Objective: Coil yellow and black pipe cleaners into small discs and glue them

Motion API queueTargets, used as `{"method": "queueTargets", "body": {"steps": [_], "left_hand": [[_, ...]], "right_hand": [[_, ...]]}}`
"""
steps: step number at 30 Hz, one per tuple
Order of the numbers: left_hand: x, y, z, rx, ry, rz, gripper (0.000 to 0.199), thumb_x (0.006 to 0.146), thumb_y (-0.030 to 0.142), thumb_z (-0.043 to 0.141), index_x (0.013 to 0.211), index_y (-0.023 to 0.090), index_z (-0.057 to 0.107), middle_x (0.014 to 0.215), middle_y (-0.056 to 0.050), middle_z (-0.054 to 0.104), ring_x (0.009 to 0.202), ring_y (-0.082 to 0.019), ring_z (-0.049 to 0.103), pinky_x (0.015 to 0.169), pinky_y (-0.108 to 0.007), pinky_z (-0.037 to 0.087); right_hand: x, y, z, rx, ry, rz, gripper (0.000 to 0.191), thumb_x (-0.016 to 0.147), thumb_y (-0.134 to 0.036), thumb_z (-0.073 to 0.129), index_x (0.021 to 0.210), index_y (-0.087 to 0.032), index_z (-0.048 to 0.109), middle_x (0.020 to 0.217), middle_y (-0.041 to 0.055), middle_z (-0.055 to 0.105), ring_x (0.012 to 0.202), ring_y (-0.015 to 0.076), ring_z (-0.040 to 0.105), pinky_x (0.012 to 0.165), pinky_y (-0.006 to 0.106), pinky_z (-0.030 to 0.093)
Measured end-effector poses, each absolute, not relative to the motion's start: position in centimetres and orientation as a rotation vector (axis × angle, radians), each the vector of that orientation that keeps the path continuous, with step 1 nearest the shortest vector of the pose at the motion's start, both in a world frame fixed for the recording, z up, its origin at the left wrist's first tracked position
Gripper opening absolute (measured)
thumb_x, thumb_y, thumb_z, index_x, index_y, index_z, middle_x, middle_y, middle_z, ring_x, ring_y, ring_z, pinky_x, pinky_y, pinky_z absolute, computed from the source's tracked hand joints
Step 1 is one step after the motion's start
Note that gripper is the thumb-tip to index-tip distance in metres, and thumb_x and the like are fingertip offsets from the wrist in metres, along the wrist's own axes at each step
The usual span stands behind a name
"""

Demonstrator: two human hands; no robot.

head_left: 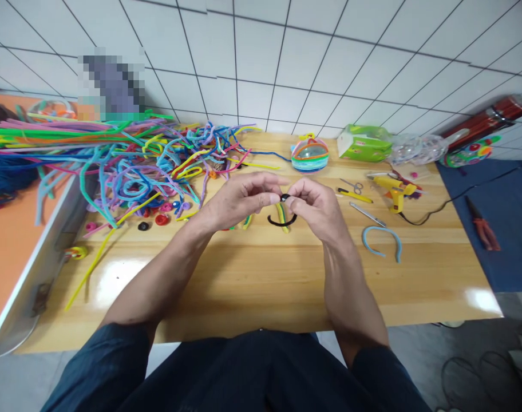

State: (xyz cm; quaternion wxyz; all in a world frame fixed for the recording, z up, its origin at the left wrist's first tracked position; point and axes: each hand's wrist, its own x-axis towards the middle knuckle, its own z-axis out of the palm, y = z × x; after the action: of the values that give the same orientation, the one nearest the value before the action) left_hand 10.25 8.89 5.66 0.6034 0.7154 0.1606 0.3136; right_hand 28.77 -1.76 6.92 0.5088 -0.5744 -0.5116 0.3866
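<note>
Over the middle of the wooden table, my left hand [248, 200] and my right hand [315, 206] meet at the fingertips. A black pipe cleaner [282, 224] is pinched between them, its free end curving down and to the left. Its upper part is coiled into a small black bunch at my fingertips, partly hidden by them. Just beneath lies a yellow and green striped piece [281, 214], and another green and yellow piece [247, 221] shows under my left hand.
Tangled colored pipe cleaners [136, 177] fill the left. Behind stands a striped round object [309, 155]. To the right are a yellow glue gun [396, 190], a yellow cutter [355, 195], a blue curved pipe cleaner [382, 230], a green box [364, 143] and pliers [482, 224].
</note>
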Motion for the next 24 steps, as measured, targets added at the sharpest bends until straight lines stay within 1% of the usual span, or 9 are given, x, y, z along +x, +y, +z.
{"method": "queueTargets", "body": {"steps": [2, 5, 8, 12, 15, 19, 21, 24], "left_hand": [[10.3, 9.0, 5.5, 1.7, 0.3, 0.732, 0.034, 0.09, 0.046, 0.087, 0.107, 0.017, 0.085, 0.085, -0.004, 0.073, 0.063, -0.01, 0.055, 0.058, -0.024, 0.042], [10.6, 8.8, 5.1, 1.744, 0.249, 0.794, 0.029, 0.094, 0.045, 0.085, 0.103, 0.018, 0.085, 0.08, -0.002, 0.072, 0.06, -0.009, 0.052, 0.057, -0.024, 0.041], [10.9, 8.7, 4.8, 1.82, 0.205, 0.956, 0.025, 0.096, 0.044, 0.084, 0.1, 0.019, 0.083, 0.082, -0.003, 0.074, 0.066, -0.012, 0.06, 0.063, -0.025, 0.046], [11.1, 8.5, 4.5, 1.95, 0.153, 1.146, 0.02, 0.1, 0.041, 0.079, 0.102, 0.021, 0.081, 0.088, -0.004, 0.077, 0.079, -0.015, 0.069, 0.075, -0.028, 0.053], [11.2, 8.5, 4.3, 2.021, 0.122, 1.207, 0.021, 0.101, 0.041, 0.078, 0.108, 0.021, 0.08, 0.089, -0.004, 0.077, 0.079, -0.015, 0.069, 0.075, -0.028, 0.054], [11.4, 8.5, 4.1, 2.065, 0.059, 1.283, 0.016, 0.103, 0.034, 0.076, 0.113, 0.023, 0.082, 0.09, -0.004, 0.08, 0.082, -0.014, 0.073, 0.078, -0.028, 0.055], [11.4, 8.4, 4.1, 2.055, 0.068, 1.295, 0.014, 0.103, 0.033, 0.077, 0.11, 0.023, 0.083, 0.089, -0.004, 0.081, 0.084, -0.015, 0.075, 0.08, -0.028, 0.056], [11.4, 8.2, 4.3, 2.006, 0.161, 1.253, 0.02, 0.101, 0.041, 0.078, 0.102, 0.023, 0.085, 0.085, -0.005, 0.081, 0.081, -0.016, 0.075, 0.077, -0.029, 0.056]], "right_hand": [[28.8, -1.7, 6.7, -1.33, -1.168, 1.046, 0.012, 0.079, -0.029, 0.072, 0.075, -0.023, 0.063, 0.065, -0.005, 0.062, 0.06, 0.0114, 0.05, 0.058, 0.027, 0.039], [28.6, -1.6, 6.6, -1.265, -1.081, 1.124, 0.013, 0.078, -0.03, 0.076, 0.077, -0.022, 0.066, 0.068, -0.0042, 0.065, 0.061, 0.0114, 0.052, 0.06, 0.027, 0.041], [28.4, -1.7, 6.8, -1.206, -0.995, 1.176, 0.015, 0.078, -0.032, 0.079, 0.077, -0.021, 0.069, 0.067, -0.0037, 0.065, 0.06, 0.0115, 0.054, 0.062, 0.028, 0.043], [28.2, -1.8, 7.4, -1.188, -0.906, 1.25, 0.016, 0.077, -0.035, 0.08, 0.08, -0.021, 0.071, 0.063, -0.0041, 0.063, 0.057, 0.0114, 0.052, 0.058, 0.027, 0.041], [28.1, -1.9, 7.5, -1.215, -0.883, 1.221, 0.014, 0.075, -0.032, 0.079, 0.077, -0.021, 0.07, 0.061, -0.0049, 0.061, 0.056, 0.0109, 0.051, 0.056, 0.027, 0.039], [27.8, -2.0, 7.5, -1.241, -0.891, 1.149, 0.012, 0.075, -0.03, 0.077, 0.073, -0.021, 0.069, 0.058, -0.0059, 0.059, 0.054, 0.0096, 0.049, 0.056, 0.027, 0.037], [27.5, -2.0, 7.6, -1.231, -0.897, 1.142, 0.012, 0.074, -0.03, 0.076, 0.074, -0.021, 0.068, 0.058, -0.006, 0.059, 0.054, 0.0095, 0.049, 0.056, 0.027, 0.036], [27.2, -2.1, 7.6, -1.205, -0.888, 1.154, 0.013, 0.074, -0.031, 0.076, 0.076, -0.021, 0.068, 0.058, -0.0067, 0.059, 0.052, 0.0098, 0.049, 0.055, 0.027, 0.036]]}}
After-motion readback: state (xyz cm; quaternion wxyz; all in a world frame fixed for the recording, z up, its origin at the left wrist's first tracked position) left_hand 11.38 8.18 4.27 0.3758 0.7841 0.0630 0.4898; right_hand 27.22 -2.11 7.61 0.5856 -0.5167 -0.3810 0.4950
